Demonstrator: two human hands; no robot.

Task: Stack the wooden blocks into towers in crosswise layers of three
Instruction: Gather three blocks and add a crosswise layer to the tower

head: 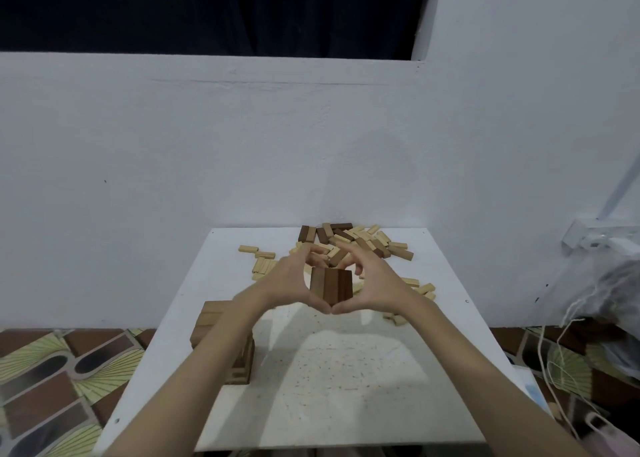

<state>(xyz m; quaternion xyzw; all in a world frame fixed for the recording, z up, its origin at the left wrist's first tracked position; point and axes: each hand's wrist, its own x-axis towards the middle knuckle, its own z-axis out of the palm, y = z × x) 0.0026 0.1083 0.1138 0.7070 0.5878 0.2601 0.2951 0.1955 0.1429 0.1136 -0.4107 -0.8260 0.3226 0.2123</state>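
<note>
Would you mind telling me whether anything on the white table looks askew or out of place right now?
Nothing stands out. The three dark wooden blocks sit flush side by side between the left hand and right hand; the finished brown block tower looks square. The loose pale and dark blocks lie scattered, as expected.

My white table [346,370] stands against the wall. At its far edge lies a loose heap of blocks [356,240] — pale and dark mixed. A finished tower [225,339] stands near left, and three dark blocks [330,286] sit side by side mid-table.
</note>
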